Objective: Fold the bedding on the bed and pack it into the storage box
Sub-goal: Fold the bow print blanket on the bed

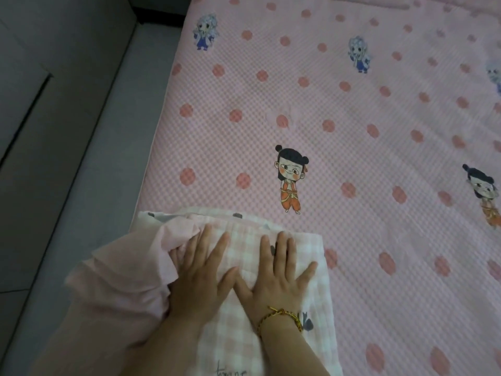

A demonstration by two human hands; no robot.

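Our left hand (200, 270) and right hand (279, 275) press flat, grip wide, holding nothing, on folded bedding (245, 256) at the bed's (352, 126) near left edge. Risk: its ruffle (122, 267) overhangs left; once we release, the fold could spring open or slide off.

The folded bedding (244, 241) runs off the bottom edge, so its near end cannot be seen, and the dark lettering (230, 372) printed there is cut through and unreadable. Both forearms leave the picture at that same edge. The left hand (199, 278) lies flat, its outer fingers partly covered by the pink ruffle (130, 267). The right hand (279, 278) hides part of a dark print (272, 249) beneath its fingers. The bed sheet (352, 131) continues past the top and right edges, where a dark-haired cartoon figure (485, 194) and a pale-haired one (494, 74) are sliced off. Pink fabric (379, 0) at the top edge is blurred — its shape cannot be told.
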